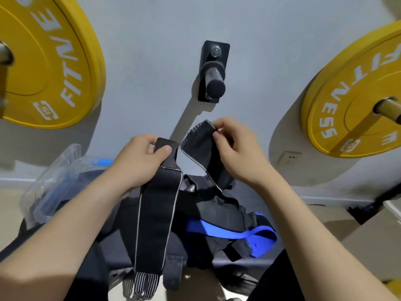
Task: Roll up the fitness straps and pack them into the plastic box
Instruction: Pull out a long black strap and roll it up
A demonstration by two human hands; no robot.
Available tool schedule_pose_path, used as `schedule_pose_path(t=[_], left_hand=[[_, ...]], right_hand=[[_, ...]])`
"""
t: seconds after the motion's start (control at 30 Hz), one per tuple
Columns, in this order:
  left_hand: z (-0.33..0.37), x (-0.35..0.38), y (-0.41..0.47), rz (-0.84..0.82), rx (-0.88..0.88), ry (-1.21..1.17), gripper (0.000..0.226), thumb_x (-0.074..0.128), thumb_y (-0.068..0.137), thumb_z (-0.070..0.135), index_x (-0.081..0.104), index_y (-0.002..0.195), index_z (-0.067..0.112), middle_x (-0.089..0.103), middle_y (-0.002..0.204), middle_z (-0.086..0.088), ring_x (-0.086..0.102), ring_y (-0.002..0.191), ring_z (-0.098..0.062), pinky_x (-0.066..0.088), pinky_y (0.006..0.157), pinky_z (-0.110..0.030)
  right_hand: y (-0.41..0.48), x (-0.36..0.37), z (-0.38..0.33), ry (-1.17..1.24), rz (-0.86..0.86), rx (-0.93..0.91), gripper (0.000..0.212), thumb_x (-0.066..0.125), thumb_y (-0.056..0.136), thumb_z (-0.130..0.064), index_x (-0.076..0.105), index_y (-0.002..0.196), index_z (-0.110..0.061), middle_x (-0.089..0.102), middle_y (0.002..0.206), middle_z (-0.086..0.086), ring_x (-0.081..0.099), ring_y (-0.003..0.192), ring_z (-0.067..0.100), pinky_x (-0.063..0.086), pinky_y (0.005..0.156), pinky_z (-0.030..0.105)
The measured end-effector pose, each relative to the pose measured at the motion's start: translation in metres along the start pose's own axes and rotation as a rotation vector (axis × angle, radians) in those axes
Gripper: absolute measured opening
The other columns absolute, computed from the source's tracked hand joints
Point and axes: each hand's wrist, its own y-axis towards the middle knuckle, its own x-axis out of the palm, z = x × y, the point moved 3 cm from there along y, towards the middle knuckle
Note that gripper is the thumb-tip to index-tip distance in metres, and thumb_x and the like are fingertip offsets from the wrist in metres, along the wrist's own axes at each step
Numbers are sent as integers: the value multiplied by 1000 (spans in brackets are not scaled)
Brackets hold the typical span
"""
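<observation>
Progress: early; no strap looks rolled yet | left hand (141,157): fingers pinch the top of a black strap (156,218) hanging loose | right hand (236,148): fingers pinch a rough black end (199,137) | blue strap (227,233) lies unrolled below | plastic box (54,177): near, far left; something blue inside | left: rolling, packing

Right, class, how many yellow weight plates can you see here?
2. The left plate hangs at the upper left, cut by the frame edge; the right plate at the right edge. More may hide behind them.
</observation>
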Motion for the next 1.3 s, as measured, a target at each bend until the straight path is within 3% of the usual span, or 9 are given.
schedule_pose_path(t=[0.1,0.3,0.47,0.57,0.7,0.83,0.97,1.13,1.3], left_hand=[[2,5,-5,-94,-48,-152,22,61,110,30,80,110,20,82,103,-15,77,108,-36,55,108,-57],[3,5,-4,-202,-81,-288,26,56,113,20,80,117,12,83,111,-9,78,112,-31,55,111,-52],[-6,6,5,-208,-73,-281,27,54,114,21,79,119,14,83,110,-9,80,108,-28,56,109,-52],[-12,9,12,-139,-69,-251,28,50,115,21,78,117,14,84,106,-7,80,106,-26,56,110,-53],[-18,12,21,-63,-106,-243,27,50,115,24,73,111,10,84,95,-9,82,93,-26,62,99,-54],[-18,12,26,24,-52,0,41,59,109,42,59,88,7,59,65,2,56,60,-14,49,65,-40],[-16,17,28,31,-29,32,41,63,102,43,50,79,12,43,54,9,38,55,-17,30,59,-35],[-12,23,25,-90,23,-130,26,55,104,18,52,79,12,76,69,7,69,60,-2,45,53,-20],[-14,39,26,-352,78,-147,52,58,101,49,57,108,-3,59,93,-4,52,84,-19,46,76,-57]], right_hand=[[-3,15,7,98,-29,42,32,45,105,-4,69,111,-24,64,73,13,48,61,12,38,63,31],[0,27,9,164,-213,40,46,41,95,7,71,114,-21,77,99,6,72,95,27,56,89,45],[2,31,17,398,-264,136,10,72,98,-7,78,104,-12,82,100,4,73,90,11,61,86,33],[6,26,24,386,-189,141,16,73,96,2,80,106,-9,81,99,13,69,83,8,57,82,25],[7,17,28,221,-105,169,37,60,93,9,83,100,-19,73,77,10,55,62,8,46,61,16],[1,19,25,199,-293,130,25,71,95,1,85,97,-19,82,90,5,67,80,11,52,81,25],[-3,22,26,223,-422,155,24,72,93,0,86,97,-20,82,87,0,72,81,14,58,81,33],[-4,22,27,339,-512,112,22,82,90,5,82,101,-14,83,96,-11,77,95,0,55,88,16],[0,32,33,154,-345,87,14,89,87,-7,81,93,-17,83,92,-5,78,92,4,58,90,25]])
